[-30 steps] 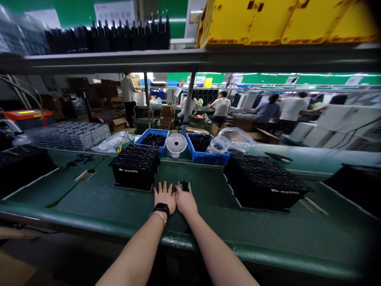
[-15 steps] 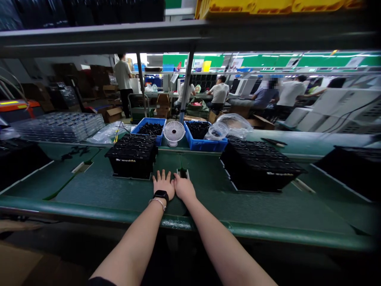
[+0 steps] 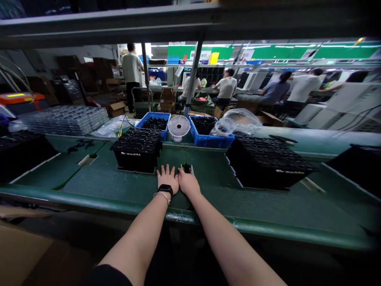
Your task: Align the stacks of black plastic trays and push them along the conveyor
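My left hand (image 3: pixel 167 178) lies flat on the green ribbed work surface (image 3: pixel 119 194), fingers spread, with nothing in it. A dark watch (image 3: pixel 165 189) and a bracelet are on that wrist. Right beside it, thumb side touching it, my right hand (image 3: pixel 189 183) is closed with its fingers curled under; whatever they may hold is hidden. Just beyond the right hand a small rectangular slot (image 3: pixel 187 169) opens in the surface. A stack of black plastic parts (image 3: pixel 137 153) stands just left of my left hand's fingertips. Another black stack (image 3: pixel 268 163) sits farther right.
More black stacks stand at both ends. Behind are a white fan (image 3: pixel 179 126), a blue bin (image 3: pixel 143 121) and a second blue bin (image 3: pixel 208 140) with small black parts, plastic bags and clear trays (image 3: pixel 68 121). A shelf beam (image 3: pixel 113 29) crosses overhead. People sit beyond.
The view has shifted slightly, so the scene sits a little farther right and higher. Both hands keep the same pose and place on the green surface.
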The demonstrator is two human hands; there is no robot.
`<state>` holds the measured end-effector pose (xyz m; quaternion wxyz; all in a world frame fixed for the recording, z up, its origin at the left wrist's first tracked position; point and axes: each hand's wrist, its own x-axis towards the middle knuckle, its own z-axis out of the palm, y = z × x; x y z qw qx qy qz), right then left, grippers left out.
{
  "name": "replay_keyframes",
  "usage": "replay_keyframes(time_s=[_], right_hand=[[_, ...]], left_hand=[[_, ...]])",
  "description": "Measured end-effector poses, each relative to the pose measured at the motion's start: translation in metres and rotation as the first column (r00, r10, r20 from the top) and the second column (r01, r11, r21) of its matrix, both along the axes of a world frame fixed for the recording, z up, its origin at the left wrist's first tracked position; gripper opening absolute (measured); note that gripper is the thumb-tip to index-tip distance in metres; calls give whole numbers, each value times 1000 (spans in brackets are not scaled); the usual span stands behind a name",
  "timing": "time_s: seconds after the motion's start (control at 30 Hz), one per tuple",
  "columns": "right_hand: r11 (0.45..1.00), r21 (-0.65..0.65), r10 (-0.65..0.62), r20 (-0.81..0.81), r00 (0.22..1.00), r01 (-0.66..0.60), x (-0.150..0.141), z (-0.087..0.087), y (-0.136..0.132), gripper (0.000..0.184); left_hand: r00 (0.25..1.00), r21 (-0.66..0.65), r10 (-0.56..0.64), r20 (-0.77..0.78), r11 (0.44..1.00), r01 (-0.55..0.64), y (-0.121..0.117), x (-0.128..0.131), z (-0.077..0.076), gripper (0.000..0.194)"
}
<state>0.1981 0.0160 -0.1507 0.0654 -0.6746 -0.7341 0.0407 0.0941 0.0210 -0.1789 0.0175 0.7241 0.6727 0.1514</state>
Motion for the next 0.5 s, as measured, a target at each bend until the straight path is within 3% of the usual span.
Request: replay_keyframes(time_s=[0.5], right_hand=[[998, 37, 59, 7, 998, -59, 4, -8, 7, 44]], left_hand=[[999, 11, 7, 50, 1000, -7, -3, -2, 9, 53]])
